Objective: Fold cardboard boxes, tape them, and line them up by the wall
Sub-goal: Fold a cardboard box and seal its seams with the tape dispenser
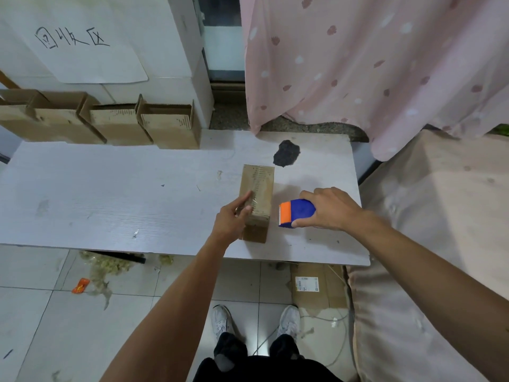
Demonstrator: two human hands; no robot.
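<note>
1. Head view, left side first: the fingers (246, 209) of the left hand (232, 216) lie fairly straight. They press against the near left edge of the box (259, 186), with the thumb up on its top. They clasp nothing.
2. The fingers (307, 194) of the right hand (329, 210) curl over the dispenser (296, 213), with the thumb at its near side in a firm grip (blue body, orange toothed end towards the box). The dispenser sits just beside the box's right side without touching it. Whether it rests on the table (110, 194) cannot be told.
3. The box is closed and lies on the table's right half, its long side running away from the person and its near end close to the front edge. Its top shows a glossy patch by the thumb.
4. A row of boxes (115, 125) stands at the table's far left against the wall (154, 37). There are four, side by side and touching, with their flaps up. A handwritten sign (82, 42) hangs on the wall above them.
5. A dark patch (286, 153) marks the tabletop just beyond the box. A pink curtain (371, 64) hangs behind on the right, above a beige cushion (440, 244).
6. On the floor there are an orange wrapper (80, 285) and crumpled scraps (110, 266) under the table's front edge. A flat cardboard (316, 288) with a label lies below the table's right end, and two white shoes (223, 318) stand in the middle.
</note>
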